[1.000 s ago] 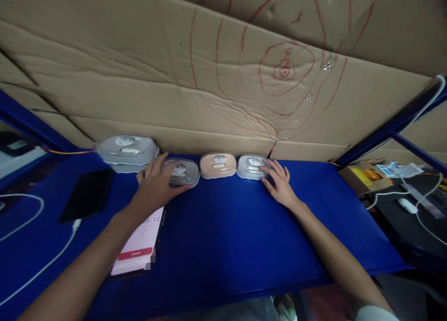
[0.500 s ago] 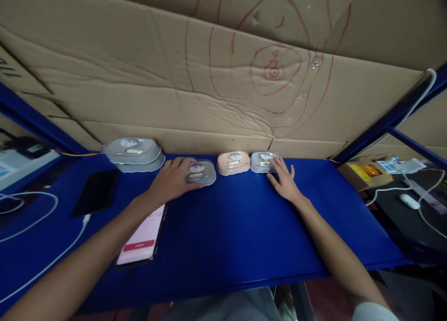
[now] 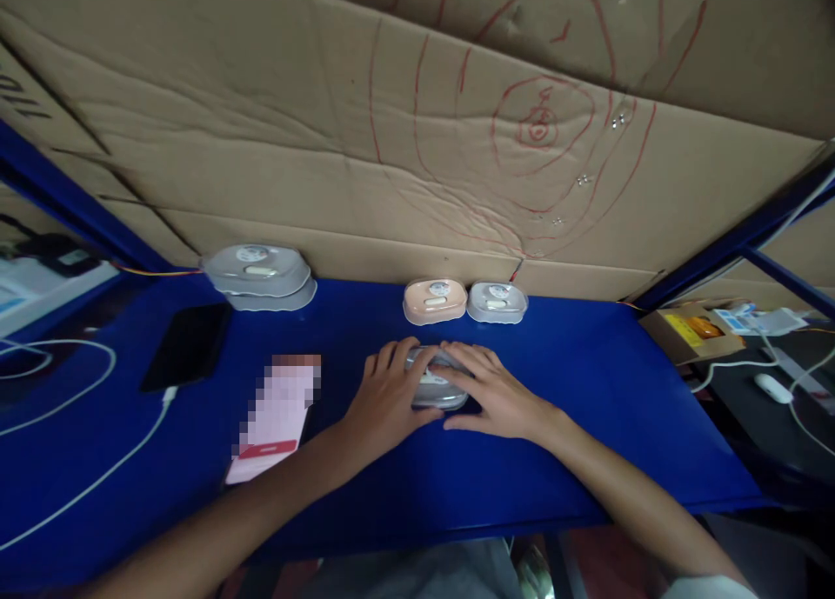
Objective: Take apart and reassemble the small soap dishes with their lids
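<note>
Cardboard [image 3: 261, 103] stood behind the blue table [image 3: 554, 469]. The left hand [image 3: 391, 390] and right hand [image 3: 502, 390] were clamped on opposite sides of the clear-lidded gray case [image 3: 440, 395]; beyond them sat the peach case [image 3: 434, 303].

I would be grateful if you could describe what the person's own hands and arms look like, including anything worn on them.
The left hand and right hand are bare, with no glove or watch visible. Both forearms are uncovered as far as they show. A pale, light-coloured sleeve edges into view on the right arm; no left sleeve shows.
</note>
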The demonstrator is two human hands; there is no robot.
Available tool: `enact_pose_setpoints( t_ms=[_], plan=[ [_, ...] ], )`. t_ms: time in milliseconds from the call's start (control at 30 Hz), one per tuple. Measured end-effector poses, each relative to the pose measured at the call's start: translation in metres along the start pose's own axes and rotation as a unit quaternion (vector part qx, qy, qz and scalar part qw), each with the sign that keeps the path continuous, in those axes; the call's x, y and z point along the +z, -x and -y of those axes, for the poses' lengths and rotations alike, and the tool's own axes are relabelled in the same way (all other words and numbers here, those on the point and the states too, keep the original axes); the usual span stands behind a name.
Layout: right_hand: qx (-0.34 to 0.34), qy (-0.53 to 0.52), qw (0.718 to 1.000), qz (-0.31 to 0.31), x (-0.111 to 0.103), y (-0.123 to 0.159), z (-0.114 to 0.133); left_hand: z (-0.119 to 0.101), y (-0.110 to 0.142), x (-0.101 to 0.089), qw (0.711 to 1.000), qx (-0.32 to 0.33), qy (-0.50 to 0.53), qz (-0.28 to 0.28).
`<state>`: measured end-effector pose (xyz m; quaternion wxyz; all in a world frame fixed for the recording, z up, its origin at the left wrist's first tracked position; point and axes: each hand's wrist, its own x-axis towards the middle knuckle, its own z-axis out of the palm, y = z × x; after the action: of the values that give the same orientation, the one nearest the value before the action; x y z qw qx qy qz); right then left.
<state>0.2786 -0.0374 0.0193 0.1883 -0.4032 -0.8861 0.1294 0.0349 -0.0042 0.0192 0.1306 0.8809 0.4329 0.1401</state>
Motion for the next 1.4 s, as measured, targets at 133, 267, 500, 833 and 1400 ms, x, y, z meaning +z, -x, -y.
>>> enact_pose_setpoints(
  t_ms=[133, 267, 500, 833, 1400],
  plan=[
    [-0.003, -0.049, 0.998, -0.030, 0.013, 0.009, -0.007, 0.009, 0.000, -0.001, 0.994, -0.012, 0.098, 0.044],
    [0.009, -0.140, 0.987, -0.078, 0.019, 0.015, -0.014, 0.020, 0.002, 0.000, 0.973, -0.047, 0.207, 0.087],
    [0.069, -0.177, 0.979, -0.078, 0.010, 0.017, -0.028, 0.018, 0.005, 0.001, 0.966, -0.056, 0.237, 0.083],
    [0.096, 0.049, 0.992, -0.073, 0.002, 0.025, -0.037, 0.015, 0.016, 0.001, 0.966, 0.034, 0.230, 0.109],
    [0.098, -0.173, 0.968, -0.153, 0.010, 0.014, 0.004, 0.020, 0.011, 0.015, 0.935, 0.014, 0.350, 0.053]
  ],
)
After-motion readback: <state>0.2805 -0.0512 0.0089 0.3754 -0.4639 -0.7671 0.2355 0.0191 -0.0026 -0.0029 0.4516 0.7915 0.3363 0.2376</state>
